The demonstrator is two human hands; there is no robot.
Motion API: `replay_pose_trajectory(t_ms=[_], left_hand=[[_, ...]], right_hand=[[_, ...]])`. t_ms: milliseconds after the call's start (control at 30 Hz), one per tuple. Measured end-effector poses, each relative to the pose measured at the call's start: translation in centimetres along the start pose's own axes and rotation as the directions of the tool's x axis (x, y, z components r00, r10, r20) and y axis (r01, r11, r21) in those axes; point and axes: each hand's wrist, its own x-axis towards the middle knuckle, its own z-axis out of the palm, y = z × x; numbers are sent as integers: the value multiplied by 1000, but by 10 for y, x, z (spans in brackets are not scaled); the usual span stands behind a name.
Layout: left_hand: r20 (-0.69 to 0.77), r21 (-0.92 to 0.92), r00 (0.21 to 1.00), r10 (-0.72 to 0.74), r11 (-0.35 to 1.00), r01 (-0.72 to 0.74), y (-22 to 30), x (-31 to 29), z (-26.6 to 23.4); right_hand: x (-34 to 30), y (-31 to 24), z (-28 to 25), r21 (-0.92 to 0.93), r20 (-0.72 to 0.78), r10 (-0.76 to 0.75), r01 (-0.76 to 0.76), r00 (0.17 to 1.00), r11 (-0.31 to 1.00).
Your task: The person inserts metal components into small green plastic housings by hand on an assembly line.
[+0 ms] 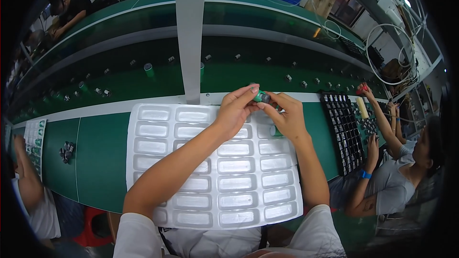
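Note:
Both of my hands are raised over the far edge of a white foam tray (237, 149), which has rows of oblong pockets. Between them is a small green cylinder with a dark grey end (262, 97). My left hand (235, 112) closes its fingers round the green part. My right hand (289, 114) pinches the grey end with thumb and fingers. Just under my right hand, a second green cylinder (275, 131) lies in a tray pocket, partly hidden by that hand. My left forearm covers several of the tray's pockets.
A green belt (162, 79) beyond the tray carries small parts and green cylinders. A grey post (190, 38) rises behind the tray. At right stand a black tray (342, 131) and a co-worker (397, 177). Dark parts (67, 152) lie at left near another person's arm (27, 174).

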Motion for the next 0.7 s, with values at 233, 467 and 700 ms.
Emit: replay_pose_trajectory(t_ms=[233,467,700], left_hand=[[-18,154,1000,3,988,0,-4,-1,13],[15,452,1000,18,892,-23,-6,-6,11],[-43,612,995,85,790,-41,-7,-4,4]], right_hand=[[-8,8,4,-132,-97,-39,26,995,991],[-3,-1,-1,-272,0,-228,220,974,937],[-2,1,11,-210,-124,-90,62,988,976]])
